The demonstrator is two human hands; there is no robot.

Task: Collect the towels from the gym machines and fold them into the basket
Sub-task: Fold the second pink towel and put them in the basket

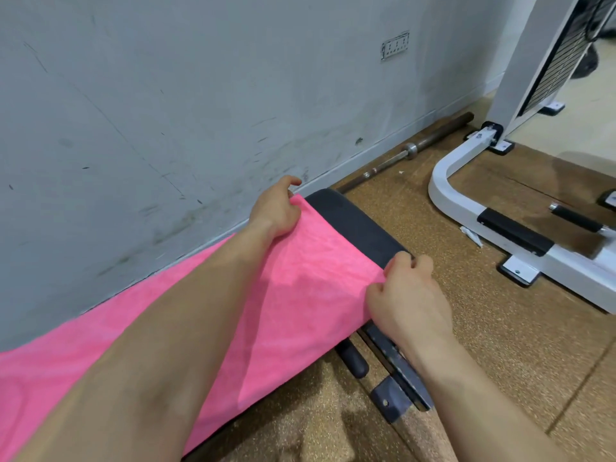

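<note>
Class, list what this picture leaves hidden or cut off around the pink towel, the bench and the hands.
Head view:
- pink towel: near end cut off by the left and bottom edges.
- bench: pad mostly covered by the towel.
- left hand, right hand: fingertips partly hidden behind the towel corners.
- basket: outside the frame.

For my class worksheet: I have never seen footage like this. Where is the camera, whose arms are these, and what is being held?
There is one picture, from a camera worn on a person's head, looking down at their own bare arms; no robot is involved. A pink towel lies along a black bench beside a grey wall. The left hand pinches the towel's corner nearer the wall; the right hand grips the opposite corner. On the floor lie a barbell and another machine's white frame.
</note>
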